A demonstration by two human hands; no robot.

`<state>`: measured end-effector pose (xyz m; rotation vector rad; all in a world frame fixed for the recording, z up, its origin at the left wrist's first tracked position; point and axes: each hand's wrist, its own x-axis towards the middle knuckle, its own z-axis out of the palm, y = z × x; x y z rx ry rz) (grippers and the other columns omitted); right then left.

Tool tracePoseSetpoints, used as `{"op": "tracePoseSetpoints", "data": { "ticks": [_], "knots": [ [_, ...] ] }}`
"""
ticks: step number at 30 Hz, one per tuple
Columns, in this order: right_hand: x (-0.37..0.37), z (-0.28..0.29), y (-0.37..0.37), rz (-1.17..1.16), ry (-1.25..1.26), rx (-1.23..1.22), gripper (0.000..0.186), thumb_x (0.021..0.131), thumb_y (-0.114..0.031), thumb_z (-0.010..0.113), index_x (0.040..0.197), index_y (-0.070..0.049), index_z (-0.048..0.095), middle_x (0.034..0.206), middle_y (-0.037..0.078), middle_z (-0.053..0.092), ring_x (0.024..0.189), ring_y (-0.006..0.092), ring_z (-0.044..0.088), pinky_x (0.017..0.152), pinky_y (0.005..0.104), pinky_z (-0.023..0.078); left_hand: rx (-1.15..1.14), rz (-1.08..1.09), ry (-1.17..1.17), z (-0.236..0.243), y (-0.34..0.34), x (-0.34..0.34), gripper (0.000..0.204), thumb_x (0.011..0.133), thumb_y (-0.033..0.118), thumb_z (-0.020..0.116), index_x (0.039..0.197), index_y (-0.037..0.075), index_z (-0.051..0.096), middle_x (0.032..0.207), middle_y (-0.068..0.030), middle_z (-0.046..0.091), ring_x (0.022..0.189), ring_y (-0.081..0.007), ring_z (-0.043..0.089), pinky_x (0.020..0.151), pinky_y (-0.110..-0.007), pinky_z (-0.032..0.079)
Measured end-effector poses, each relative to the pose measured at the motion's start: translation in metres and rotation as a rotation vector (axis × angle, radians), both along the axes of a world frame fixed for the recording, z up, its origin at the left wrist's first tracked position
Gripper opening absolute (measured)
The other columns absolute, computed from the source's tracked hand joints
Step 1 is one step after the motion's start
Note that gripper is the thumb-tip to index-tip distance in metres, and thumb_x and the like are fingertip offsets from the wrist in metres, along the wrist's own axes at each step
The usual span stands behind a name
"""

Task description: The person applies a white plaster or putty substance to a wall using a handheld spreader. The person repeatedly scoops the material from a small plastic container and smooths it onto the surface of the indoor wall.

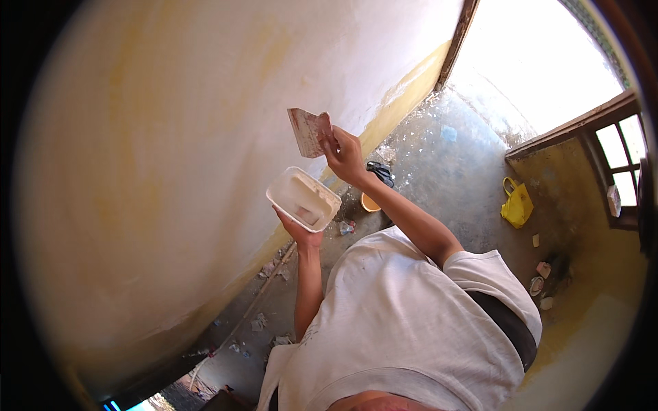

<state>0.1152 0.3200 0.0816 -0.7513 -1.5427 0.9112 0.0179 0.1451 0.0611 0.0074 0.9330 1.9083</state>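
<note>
Plastered wall (171, 137), one tub (303, 198) (left), one scraper (310, 131) (right)

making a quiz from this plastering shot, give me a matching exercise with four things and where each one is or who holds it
Things:
1. putty knife
2. white tray
3. yellow bag
4. orange bowl

Places:
A. on the floor below the window frame
B. resting on the left hand
C. on the floor by the foot of the wall, partly behind the right forearm
D. held up in the right hand, near the wall

Pairs: 1-D, 2-B, 3-A, 4-C
</note>
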Motion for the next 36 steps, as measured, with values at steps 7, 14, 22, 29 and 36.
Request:
{"op": "tracePoseSetpoints", "data": {
  "ticks": [7, 14, 22, 29, 36],
  "knots": [
    [0.047, 0.005, -0.051, 0.298, -0.371, -0.087, 0.015, 0.09, -0.007, 0.067, 0.083, 0.003, 0.058, 0.067, 0.022, 0.058, 0.056, 0.0351, 0.055, 0.055, 0.0413, 0.045, -0.093, -0.128, 0.062, 0.002, 0.006, 0.01, 0.074, 0.102, 0.071, 0.031, 0.153, 0.019, 0.039, 0.147, -0.006, 0.05, 0.131, -0.0264, 0.054, 0.105, -0.048, 0.051],
    [0.048, 0.006, -0.069, 0.149, -0.4, -0.219, 0.02, 0.093, -0.011, 0.066, 0.082, 0.004, 0.058, 0.067, 0.025, 0.058, 0.057, 0.0396, 0.055, 0.057, 0.0413, 0.046, -0.021, -0.194, -0.039, -0.017, 0.003, 0.022, 0.086, 0.099, 0.077, 0.029, 0.154, 0.011, 0.039, 0.145, -0.0116, 0.053, 0.13, -0.0286, 0.056, 0.108, -0.047, 0.049],
    [0.095, -0.008, -0.055, 0.086, -0.415, -0.426, 0.024, 0.099, -0.018, 0.067, 0.09, 0.004, 0.066, 0.068, 0.006, 0.064, 0.057, 0.0139, 0.057, 0.054, 0.0329, 0.044, -0.031, -0.279, -0.128, -0.013, 0.018, 0.035, 0.087, 0.099, 0.077, 0.025, 0.153, 0.009, 0.037, 0.143, -0.0149, 0.054, 0.124, -0.0293, 0.061, 0.091, -0.042, 0.061],
    [0.133, -0.026, -0.041, 0.243, 0.268, -0.802, 0.026, 0.097, -0.017, 0.071, 0.115, 0.0, 0.065, 0.094, 0.005, 0.072, 0.075, 0.0102, 0.065, 0.063, 0.0255, 0.05, 0.26, -0.325, 0.257, -0.02, 0.052, 0.055, 0.065, 0.103, 0.05, 0.051, 0.151, 0.01, 0.037, 0.142, -0.0144, 0.051, 0.128, -0.0283, 0.057, 0.098, -0.044, 0.055],
    [0.147, -0.016, -0.009, 0.176, 0.453, -0.835, 0.026, 0.098, -0.01, 0.068, 0.121, -0.001, 0.061, 0.106, 0.009, 0.072, 0.087, 0.0152, 0.071, 0.075, 0.0324, 0.06, 0.286, -0.245, 0.582, -0.04, 0.096, 0.075, 0.079, 0.085, 0.026, 0.074, 0.151, 0.008, 0.033, 0.144, -0.0124, 0.048, 0.128, -0.0258, 0.054, 0.107, -0.046, 0.05]
  ]
}}
